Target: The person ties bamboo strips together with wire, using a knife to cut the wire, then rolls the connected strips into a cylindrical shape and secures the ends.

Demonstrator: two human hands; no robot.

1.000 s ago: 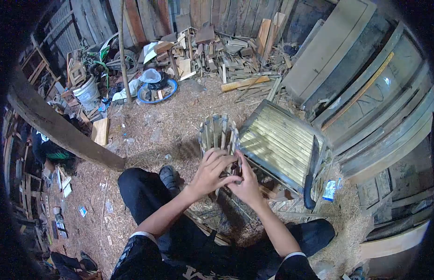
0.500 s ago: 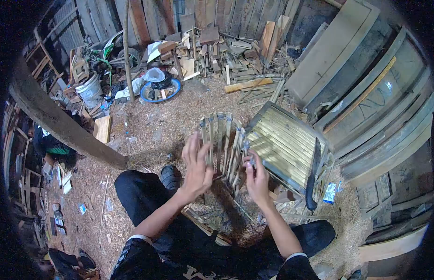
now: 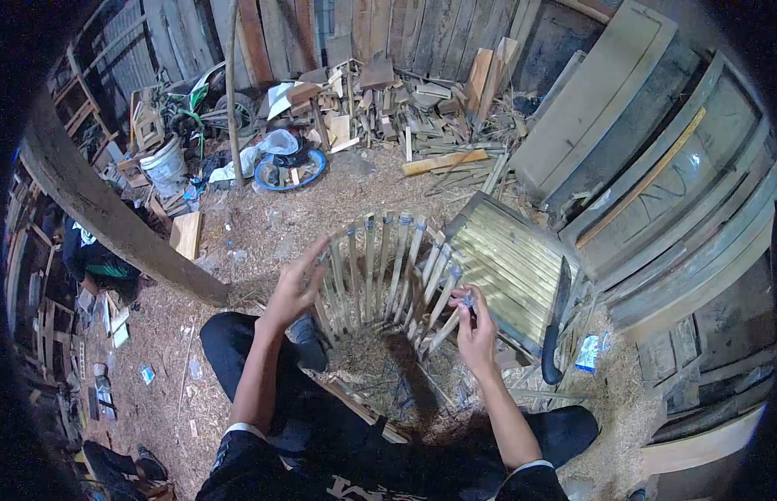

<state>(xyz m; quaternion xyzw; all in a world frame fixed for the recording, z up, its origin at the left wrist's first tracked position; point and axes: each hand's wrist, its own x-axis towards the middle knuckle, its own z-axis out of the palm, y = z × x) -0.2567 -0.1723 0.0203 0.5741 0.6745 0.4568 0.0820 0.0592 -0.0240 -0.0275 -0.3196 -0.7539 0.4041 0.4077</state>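
Left hand (image 3: pixel 295 285), grip spread, touches one end of a curved string of bamboo slats (image 3: pixel 387 271) standing on the floor between the hands. Right hand (image 3: pixel 476 324) pinches the other end. Beyond lie a slatted panel (image 3: pixel 509 255), then scrap wood (image 3: pixel 388 92).

Slat mat (image 3: pixel 388 271): pale wood strips tied with blue bands, fanned open in an arc, upright on sawdust floor.

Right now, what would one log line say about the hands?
left hand: open, touching slat screen left end | right hand: pinching its right end | slat screen: upright, curved, on straw floor
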